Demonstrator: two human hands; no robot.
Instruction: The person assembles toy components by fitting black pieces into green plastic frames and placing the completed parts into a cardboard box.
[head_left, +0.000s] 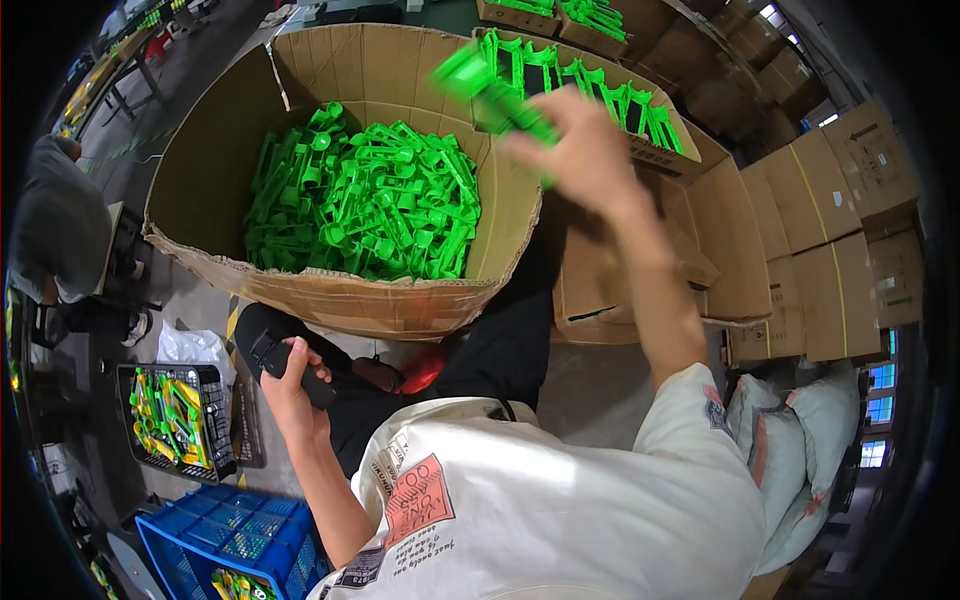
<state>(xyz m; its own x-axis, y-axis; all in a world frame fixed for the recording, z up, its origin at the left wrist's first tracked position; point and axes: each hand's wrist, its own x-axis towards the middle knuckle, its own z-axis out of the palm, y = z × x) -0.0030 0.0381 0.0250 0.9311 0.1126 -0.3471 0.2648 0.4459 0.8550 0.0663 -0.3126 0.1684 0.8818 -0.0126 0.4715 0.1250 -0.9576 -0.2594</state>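
My right hand [585, 145], smeared by motion, is raised over the right rim of a large cardboard box [340, 300]. Its fingers close round a green plastic part [465, 75] with a dark section; the blur hides its exact kind. Down by my left thigh, my left hand [295, 368] grips a black plastic piece [272, 352]. Inside the large box lies a heap of loose green plastic parts [390, 200], some with round cup-like ends. Beyond my right hand, a carton [650, 155] holds green and black parts standing in rows.
An open cardboard box [735, 240] stands on the right, near stacked cartons [820, 200] and white sacks [825, 410]. At left are a black crate [215, 405] of yellow and green parts and a blue crate [225, 525]. A seated person [60, 220] is at far left.
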